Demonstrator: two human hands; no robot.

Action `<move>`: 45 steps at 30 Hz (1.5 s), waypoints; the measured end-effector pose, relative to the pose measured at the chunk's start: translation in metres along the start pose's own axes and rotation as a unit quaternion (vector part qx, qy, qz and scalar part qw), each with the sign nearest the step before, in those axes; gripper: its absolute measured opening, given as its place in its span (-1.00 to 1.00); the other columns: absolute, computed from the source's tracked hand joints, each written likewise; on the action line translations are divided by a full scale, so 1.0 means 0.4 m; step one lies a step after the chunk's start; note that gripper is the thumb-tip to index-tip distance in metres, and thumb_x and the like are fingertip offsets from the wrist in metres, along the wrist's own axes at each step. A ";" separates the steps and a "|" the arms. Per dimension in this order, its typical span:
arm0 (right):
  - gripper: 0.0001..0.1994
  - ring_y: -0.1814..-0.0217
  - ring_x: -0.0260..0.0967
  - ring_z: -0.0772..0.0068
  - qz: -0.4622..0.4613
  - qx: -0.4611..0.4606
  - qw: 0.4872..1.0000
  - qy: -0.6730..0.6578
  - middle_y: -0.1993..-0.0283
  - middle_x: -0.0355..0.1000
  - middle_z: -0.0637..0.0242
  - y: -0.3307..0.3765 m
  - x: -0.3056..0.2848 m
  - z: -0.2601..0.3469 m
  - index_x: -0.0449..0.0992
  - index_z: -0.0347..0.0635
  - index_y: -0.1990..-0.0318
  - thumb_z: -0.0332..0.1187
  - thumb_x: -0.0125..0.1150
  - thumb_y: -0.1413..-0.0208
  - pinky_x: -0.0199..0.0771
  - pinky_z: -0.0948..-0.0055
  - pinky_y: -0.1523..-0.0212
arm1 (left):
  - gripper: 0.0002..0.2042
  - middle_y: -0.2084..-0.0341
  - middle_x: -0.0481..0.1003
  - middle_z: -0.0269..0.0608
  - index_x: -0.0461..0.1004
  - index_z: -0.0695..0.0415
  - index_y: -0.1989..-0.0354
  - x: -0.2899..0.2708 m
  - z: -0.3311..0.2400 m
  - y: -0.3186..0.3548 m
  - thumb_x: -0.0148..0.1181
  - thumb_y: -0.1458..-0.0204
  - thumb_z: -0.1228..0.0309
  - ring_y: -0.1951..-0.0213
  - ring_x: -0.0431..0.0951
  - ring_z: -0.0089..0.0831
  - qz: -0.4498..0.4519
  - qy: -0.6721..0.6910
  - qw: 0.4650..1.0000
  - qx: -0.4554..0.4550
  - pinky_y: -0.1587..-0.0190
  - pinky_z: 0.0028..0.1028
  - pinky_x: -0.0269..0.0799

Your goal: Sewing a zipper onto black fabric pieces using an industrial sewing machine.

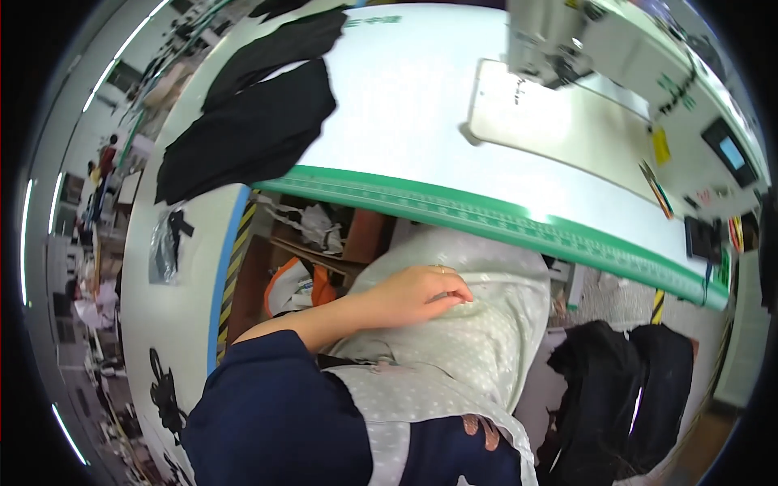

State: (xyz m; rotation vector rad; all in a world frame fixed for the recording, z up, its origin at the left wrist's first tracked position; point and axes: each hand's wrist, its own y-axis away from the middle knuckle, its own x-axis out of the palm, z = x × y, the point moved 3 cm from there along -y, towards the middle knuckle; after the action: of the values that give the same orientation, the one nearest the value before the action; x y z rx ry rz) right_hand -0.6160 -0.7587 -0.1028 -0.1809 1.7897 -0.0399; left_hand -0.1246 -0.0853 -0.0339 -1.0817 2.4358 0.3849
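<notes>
Head view shows a white bench (pixel 405 105) beyond the fingers (pixel 455 287), its far edge cut off by the frame. A sewing machine (pixel 620 40) stands on it, ahead and to the right of them, its top cropped and the parts around its needle hard to make out. Directly beneath the fingers lies the pale dotted apron (pixel 478 356) over the person's lap, the nearest thing to them. Dark cloth (pixel 598 397) sits to their lower right, its folds merging into black; two black fabric pieces (pixel 251 130) lie on the bench to their upper left. The left hand (pixel 425 293) rests on the apron with its fingers loosely curled; whether they pinch any cloth, I cannot tell. The right hand is out of view. Left of the fingers, an orange-and-white bag (pixel 300 285) is partly covered by the forearm. Far to their upper right lies a slim tool (pixel 658 191), too small to identify.
</notes>
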 end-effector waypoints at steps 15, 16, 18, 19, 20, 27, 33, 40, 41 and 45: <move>-0.77 0.42 0.46 0.10 -0.101 -0.754 0.547 -0.349 0.40 0.48 0.16 0.776 -0.615 1.245 0.52 -0.19 0.21 -0.66 0.25 0.05 0.46 0.25 0.40 | -0.70 0.17 0.53 -0.09 0.53 0.17 0.05 -0.741 0.233 0.084 0.28 -0.01 0.46 0.10 0.54 -0.15 -0.322 -0.421 0.841 -0.112 0.04 -0.32 0.46; -0.74 0.46 0.45 0.10 -0.097 -0.771 0.515 -0.363 0.44 0.48 0.18 0.821 -0.664 1.276 0.52 -0.19 0.20 -0.67 0.26 0.07 0.41 0.25 0.45 | -0.80 0.25 0.52 -0.10 0.53 0.18 0.18 -0.754 0.248 0.080 0.28 0.00 0.45 0.14 0.53 -0.13 -0.281 -0.466 0.831 -0.115 0.10 -0.29 0.47; -0.74 0.47 0.44 0.11 -0.088 -0.782 0.488 -0.377 0.44 0.48 0.18 0.876 -0.725 1.333 0.52 -0.19 0.20 -0.67 0.26 0.07 0.39 0.26 0.46 | -0.90 0.35 0.51 -0.12 0.51 0.18 0.31 -0.765 0.269 0.075 0.25 -0.01 0.47 0.21 0.53 -0.12 -0.277 -0.465 0.835 -0.103 0.17 -0.26 0.46; -0.74 0.48 0.43 0.11 -0.070 -0.789 0.473 -0.386 0.45 0.47 0.18 0.893 -0.743 1.359 0.52 -0.18 0.21 -0.67 0.26 0.07 0.38 0.27 0.47 | -0.95 0.41 0.49 -0.14 0.49 0.18 0.38 -0.763 0.271 0.075 0.22 -0.03 0.50 0.27 0.54 -0.13 -0.291 -0.474 0.830 -0.050 0.23 -0.26 0.46; -0.77 0.46 0.45 0.19 -0.068 -0.789 0.468 -0.391 0.46 0.45 0.16 0.906 -0.755 1.384 0.53 -0.26 0.21 -0.73 0.20 0.04 0.41 0.36 0.42 | -0.95 0.41 0.50 -0.14 0.49 0.18 0.37 -0.763 0.282 0.078 0.22 -0.02 0.50 0.27 0.54 -0.13 -0.304 -0.471 0.826 -0.052 0.24 -0.27 0.46; -0.81 0.54 0.24 0.36 0.064 -0.780 0.475 -0.402 0.50 0.28 0.23 0.958 -0.749 1.502 0.52 -0.30 0.26 -0.71 0.18 0.04 0.21 0.46 0.50 | -0.88 0.34 0.52 -0.37 0.50 0.23 0.20 -0.837 0.397 0.153 0.11 -0.20 0.45 0.27 0.48 -0.62 -0.481 -0.015 0.869 -0.113 0.14 -0.59 0.39; -0.81 0.55 0.19 0.37 0.054 -0.784 0.466 -0.407 0.50 0.23 0.24 0.947 -0.738 1.494 0.52 -0.30 0.27 -0.71 0.17 0.05 0.15 0.46 0.52 | -0.66 -0.02 0.52 -0.08 0.42 0.37 -0.12 -0.903 0.354 0.171 -0.14 -0.29 0.45 -0.02 0.55 -0.38 -0.468 0.393 0.791 0.027 -0.16 -0.45 0.42; -0.83 0.55 0.30 0.39 0.084 -0.766 0.476 -0.424 0.49 0.36 0.24 0.959 -0.760 1.474 0.55 -0.29 0.27 -0.71 0.17 0.01 0.23 0.48 0.54 | -0.85 0.46 0.25 -0.55 0.42 0.18 0.09 -0.573 0.111 0.016 0.01 -0.28 0.40 0.43 0.18 -0.77 -0.287 0.205 0.936 -0.006 0.34 -0.70 0.16; -0.79 0.51 0.41 0.50 0.171 -0.730 0.445 -0.489 0.39 0.49 0.25 0.971 -0.759 1.460 0.55 -0.29 0.15 -0.70 0.11 -0.10 0.33 0.61 0.50 | -0.88 0.39 0.34 -0.46 0.40 0.18 0.12 -0.487 0.082 -0.008 0.00 -0.29 0.42 0.34 0.31 -0.73 -0.234 0.210 0.949 -0.020 0.24 -0.65 0.29; -0.33 0.43 0.44 0.55 0.582 -0.538 0.397 -0.463 0.17 0.54 0.11 1.013 -0.720 1.391 -0.10 -0.17 -0.48 -0.14 -0.05 -0.34 0.49 0.55 0.37 | -0.89 -0.06 0.48 -0.09 0.29 0.12 0.25 -0.248 0.014 -0.093 0.02 -0.14 0.62 -0.27 0.36 -0.15 -0.087 0.069 0.992 0.062 -0.40 0.06 -0.14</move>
State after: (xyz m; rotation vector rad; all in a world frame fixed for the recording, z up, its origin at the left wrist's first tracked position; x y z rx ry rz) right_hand -0.0548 -0.2778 -0.0008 0.1860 0.1799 1.8986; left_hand -0.0360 -0.0448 0.0085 -1.2899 2.4221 0.1048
